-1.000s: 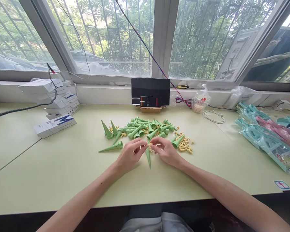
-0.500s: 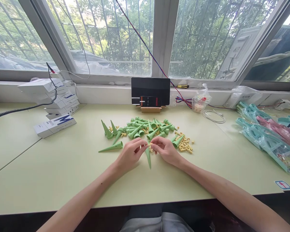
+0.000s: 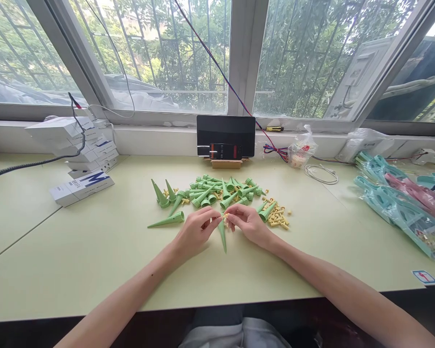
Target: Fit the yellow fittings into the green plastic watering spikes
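My left hand [image 3: 195,231] pinches the wide end of a green plastic cone spike [image 3: 223,238], whose tip points toward me. My right hand [image 3: 249,224] pinches a small yellow piece [image 3: 225,217] right at the cone's wide end, fingertips of both hands nearly touching. Behind the hands lies a heap of green cones [image 3: 217,191]. A scatter of small yellow pieces [image 3: 277,215] lies just right of my right hand. One green cone [image 3: 166,221] lies alone left of my left hand, and two stand upright [image 3: 162,194] further back.
White boxes [image 3: 80,157] are stacked at the back left, with a black cable [image 3: 29,164] running over them. A tablet and phone on a stand [image 3: 225,143] sit by the window. Bagged teal and pink items [image 3: 402,205] fill the right side; a white cord [image 3: 321,174] lies nearby.
Both hands stay in place at the cone's wide end; only the fingertips shift slightly around the yellow piece. Nothing else on the table has moved.
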`<state>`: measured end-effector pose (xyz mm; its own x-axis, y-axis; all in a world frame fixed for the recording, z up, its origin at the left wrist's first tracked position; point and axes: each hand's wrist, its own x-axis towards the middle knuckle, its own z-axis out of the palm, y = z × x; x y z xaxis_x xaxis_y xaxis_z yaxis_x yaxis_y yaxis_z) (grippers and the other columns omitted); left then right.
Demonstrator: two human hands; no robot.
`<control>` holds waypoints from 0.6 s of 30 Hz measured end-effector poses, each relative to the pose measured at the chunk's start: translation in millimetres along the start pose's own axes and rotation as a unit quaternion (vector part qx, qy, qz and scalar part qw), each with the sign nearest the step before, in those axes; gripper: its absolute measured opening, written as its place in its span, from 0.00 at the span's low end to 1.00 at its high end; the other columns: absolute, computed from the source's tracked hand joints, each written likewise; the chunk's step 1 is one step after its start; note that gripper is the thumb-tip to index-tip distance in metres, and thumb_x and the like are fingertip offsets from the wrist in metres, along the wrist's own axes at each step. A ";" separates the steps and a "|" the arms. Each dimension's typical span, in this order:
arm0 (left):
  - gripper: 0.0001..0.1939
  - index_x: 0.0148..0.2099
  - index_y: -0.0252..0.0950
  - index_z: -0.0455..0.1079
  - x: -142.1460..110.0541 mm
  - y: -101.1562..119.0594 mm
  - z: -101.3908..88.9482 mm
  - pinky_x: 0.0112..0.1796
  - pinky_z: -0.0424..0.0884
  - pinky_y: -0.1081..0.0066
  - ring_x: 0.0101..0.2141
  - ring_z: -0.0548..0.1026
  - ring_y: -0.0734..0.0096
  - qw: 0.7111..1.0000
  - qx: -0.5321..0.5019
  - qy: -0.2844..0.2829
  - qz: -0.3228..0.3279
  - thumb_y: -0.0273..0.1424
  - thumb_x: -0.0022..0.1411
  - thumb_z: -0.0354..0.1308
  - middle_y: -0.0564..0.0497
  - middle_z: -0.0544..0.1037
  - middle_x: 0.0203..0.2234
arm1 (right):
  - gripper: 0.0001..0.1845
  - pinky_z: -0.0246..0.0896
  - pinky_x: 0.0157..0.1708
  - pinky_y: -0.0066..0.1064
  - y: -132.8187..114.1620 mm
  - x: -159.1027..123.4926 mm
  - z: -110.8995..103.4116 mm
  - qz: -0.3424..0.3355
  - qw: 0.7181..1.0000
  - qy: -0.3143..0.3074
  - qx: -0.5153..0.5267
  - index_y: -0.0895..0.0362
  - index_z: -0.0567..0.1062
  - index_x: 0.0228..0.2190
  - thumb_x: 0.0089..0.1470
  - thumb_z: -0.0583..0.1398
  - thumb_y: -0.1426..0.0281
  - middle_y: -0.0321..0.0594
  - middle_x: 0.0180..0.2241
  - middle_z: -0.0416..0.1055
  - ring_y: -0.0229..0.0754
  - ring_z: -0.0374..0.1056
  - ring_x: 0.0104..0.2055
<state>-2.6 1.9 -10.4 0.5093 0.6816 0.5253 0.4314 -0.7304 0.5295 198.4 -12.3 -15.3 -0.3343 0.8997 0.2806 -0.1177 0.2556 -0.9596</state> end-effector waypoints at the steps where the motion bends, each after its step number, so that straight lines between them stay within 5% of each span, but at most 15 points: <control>1: 0.12 0.35 0.36 0.72 0.1 -0.3 -0.1 0.25 0.59 0.74 0.22 0.60 0.77 1.000 0.001 0.003 0.003 0.32 0.70 0.51 0.54 0.67 0.24 | 0.15 0.65 0.29 0.32 -0.1 0.2 -0.3 0.005 1.000 -0.001 0.008 0.56 0.73 0.35 0.57 0.62 0.56 0.35 0.26 0.69 0.37 0.65 0.27; 9: 0.12 0.34 0.35 0.71 0.6 -1.3 -0.7 0.25 0.58 0.74 0.23 0.60 0.77 1.000 0.008 0.015 0.016 0.31 0.70 0.51 0.55 0.64 0.23 | 0.19 0.62 0.28 0.31 2.9 1.1 -3.4 0.063 0.992 -0.014 0.110 0.58 0.73 0.31 0.56 0.63 0.53 0.35 0.26 0.68 0.35 0.63 0.26; 18: 0.09 0.38 0.36 0.72 -1.1 -2.8 0.1 0.24 0.59 0.75 0.21 0.60 0.79 0.999 0.001 0.017 0.031 0.32 0.69 0.53 0.54 0.69 0.25 | 0.23 0.59 0.24 0.28 2.3 1.2 -3.0 0.090 0.991 -0.015 0.101 0.58 0.71 0.27 0.54 0.62 0.49 0.34 0.25 0.67 0.33 0.62 0.24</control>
<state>-4.3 3.2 -12.5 0.5092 0.6354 0.5805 0.4011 -0.7720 0.4931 200.6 -9.6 -17.2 -0.3943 0.9126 0.1080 -0.2368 0.0126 -0.9715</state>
